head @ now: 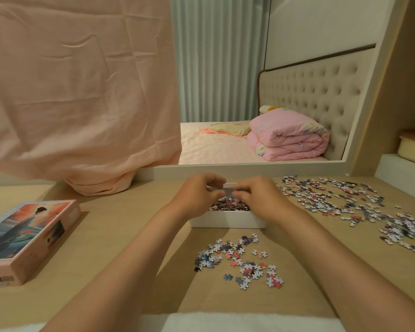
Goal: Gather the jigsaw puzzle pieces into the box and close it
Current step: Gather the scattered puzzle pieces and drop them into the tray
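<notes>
A white open box [228, 221] stands in the middle of the table, holding many puzzle pieces. Both hands hover over it, fingers curled. My left hand [197, 192] and my right hand [256, 195] meet above the box with a blurred clump of pieces between the fingertips. A small scatter of loose pieces [242, 259] lies in front of the box. A wide spread of pieces [345, 200] covers the table to the right. The pink box lid [27, 238] with a painted figure lies at the left.
A peach cloth [82, 92] hangs over the table's far left. A mirror behind the table reflects a bed with a folded pink quilt [290, 135]. A white towel edge [225, 322] lies at the near table edge.
</notes>
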The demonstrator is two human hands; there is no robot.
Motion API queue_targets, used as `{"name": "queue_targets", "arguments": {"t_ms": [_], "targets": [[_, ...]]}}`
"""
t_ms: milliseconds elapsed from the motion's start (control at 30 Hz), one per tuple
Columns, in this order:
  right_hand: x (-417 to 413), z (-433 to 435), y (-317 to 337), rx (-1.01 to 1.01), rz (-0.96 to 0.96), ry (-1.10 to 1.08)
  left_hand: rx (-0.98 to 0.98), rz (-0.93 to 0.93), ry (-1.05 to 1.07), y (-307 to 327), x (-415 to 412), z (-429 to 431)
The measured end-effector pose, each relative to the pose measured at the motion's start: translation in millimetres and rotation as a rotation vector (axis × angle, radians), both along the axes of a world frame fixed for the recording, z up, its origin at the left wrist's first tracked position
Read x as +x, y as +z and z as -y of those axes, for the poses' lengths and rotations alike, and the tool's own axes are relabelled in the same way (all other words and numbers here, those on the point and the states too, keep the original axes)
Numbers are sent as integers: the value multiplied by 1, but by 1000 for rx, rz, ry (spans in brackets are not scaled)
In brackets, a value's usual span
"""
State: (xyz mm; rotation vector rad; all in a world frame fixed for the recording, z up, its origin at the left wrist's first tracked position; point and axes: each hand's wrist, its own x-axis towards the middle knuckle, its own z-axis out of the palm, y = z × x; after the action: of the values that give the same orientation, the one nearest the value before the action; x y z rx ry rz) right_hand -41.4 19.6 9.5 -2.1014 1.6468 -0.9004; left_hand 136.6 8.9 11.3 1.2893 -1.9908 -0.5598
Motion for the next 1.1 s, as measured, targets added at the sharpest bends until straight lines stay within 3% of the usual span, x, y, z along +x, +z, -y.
{"name": "queue_targets", "arguments": {"t_ms": [67, 233, 467, 567, 667, 767, 833, 1000, 1100], "targets": [[-3, 0, -8, 57, -154, 54, 41, 90, -27, -6, 2, 2], [-8, 1, -10, -29, -244, 50, -26, 292, -22, -17, 10, -5], [-10, -4, -14, 27, -387, 51, -37, 533, -89, -26, 12, -24], [-11, -12, -7, -23, -338, 59, -94, 466, -62, -30, 15, -29], [-10, -25, 7, -75, -289, 97, -286, 379, -2, -28, 21, -34], [-11, -44, 20, 41, -237, 180, -407, 314, -35, -23, 21, -49], [-14, -57, 25, 227, -223, 243, -366, 320, -108, -21, 18, -61], [-21, -79, 25, 464, -662, 216, -64, 586, -225, -31, 11, -77], [-21, -82, 22, 521, -741, 165, -91, 701, -252, -37, 5, -82]]}}
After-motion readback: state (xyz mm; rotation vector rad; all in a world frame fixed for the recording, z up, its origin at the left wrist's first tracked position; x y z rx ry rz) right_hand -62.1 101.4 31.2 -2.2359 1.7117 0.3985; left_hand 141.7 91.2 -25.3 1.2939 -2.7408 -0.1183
